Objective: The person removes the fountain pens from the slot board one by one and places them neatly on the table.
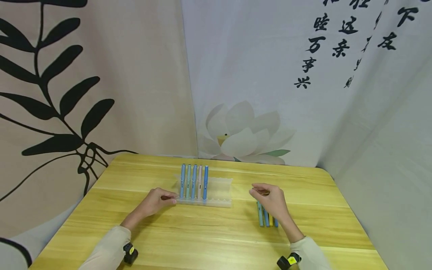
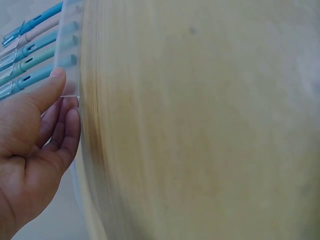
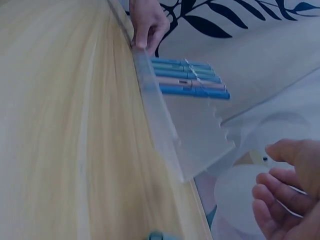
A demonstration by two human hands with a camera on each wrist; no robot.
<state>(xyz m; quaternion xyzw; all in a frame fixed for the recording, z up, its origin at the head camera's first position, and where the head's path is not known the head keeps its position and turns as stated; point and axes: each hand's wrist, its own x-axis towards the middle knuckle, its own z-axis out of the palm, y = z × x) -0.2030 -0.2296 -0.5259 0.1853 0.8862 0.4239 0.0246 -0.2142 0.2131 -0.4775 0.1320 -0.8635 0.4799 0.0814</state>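
Note:
A clear plastic pen rack [image 1: 219, 190] stands on the table with several pens upright in its left part: blue ones, a green pen [image 1: 188, 182] and a pink pen [image 1: 200, 182]. My left hand [image 1: 156, 202] pinches the rack's left end; in the left wrist view the thumb [image 2: 52, 85] lies on the rack's edge. To the right, my right hand [image 1: 271, 198] hovers over a small group of loose pens [image 1: 260, 215], partly hiding them. Blue, green and yellow ones show. Its fingers [image 3: 280, 195] are loosely bent and hold nothing.
The wooden table [image 1: 202, 236] runs back to a hanging cloth [image 1: 249, 75] with a lotus print and dark characters. Another cloth [image 1: 145, 75] with black leaves hangs at the left. The rack's right part shows unfilled notches.

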